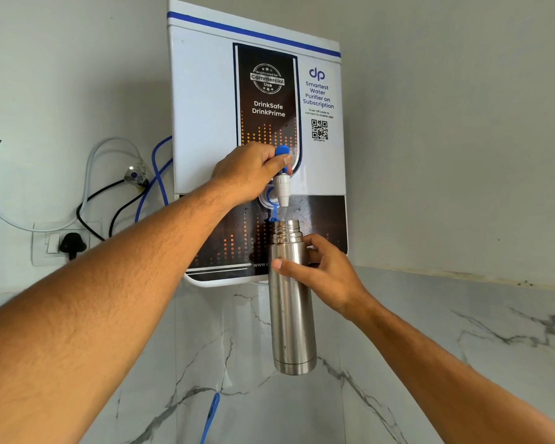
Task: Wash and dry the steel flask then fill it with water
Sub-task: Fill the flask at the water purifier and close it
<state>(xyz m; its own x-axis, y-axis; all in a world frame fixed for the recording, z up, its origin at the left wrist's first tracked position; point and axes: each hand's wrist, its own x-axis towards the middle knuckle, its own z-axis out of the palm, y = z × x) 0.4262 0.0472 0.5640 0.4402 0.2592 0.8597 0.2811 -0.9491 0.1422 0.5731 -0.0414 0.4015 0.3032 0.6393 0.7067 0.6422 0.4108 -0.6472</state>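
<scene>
1. The steel flask [291,315] is a tall brushed-metal cylinder with a ribbed, threaded neck and an uncapped mouth. Water drops dot its side.
2. It is held upright in the air in mid-scene, its mouth just below the white spout [282,190] of the water purifier [205,123]. A thin stream of water [282,214] runs from the spout into the mouth.
3. The right hand [326,270] grips the flask from the right, just under the neck, with the thumb across the near side and the fingers curled round the far side.
4. The left hand [247,174] is above the flask, with its fingers curled round the blue tap lever [282,152] and the thumb pressed against it.
5. The purifier is a white and black box fixed to the far wall. It is printed "DrinkSafe DrinkPrime" and has a QR code on its right.
6. Left of it, a blue tube [153,158] and a white hose [113,141] loop along the wall by a small metal valve [134,176]. Lower and further left, a black plug [72,245] sits in a wall socket [40,248].
7. Below the purifier the wall is white marble [430,315] with grey veins, and higher up it is plain grey.
</scene>
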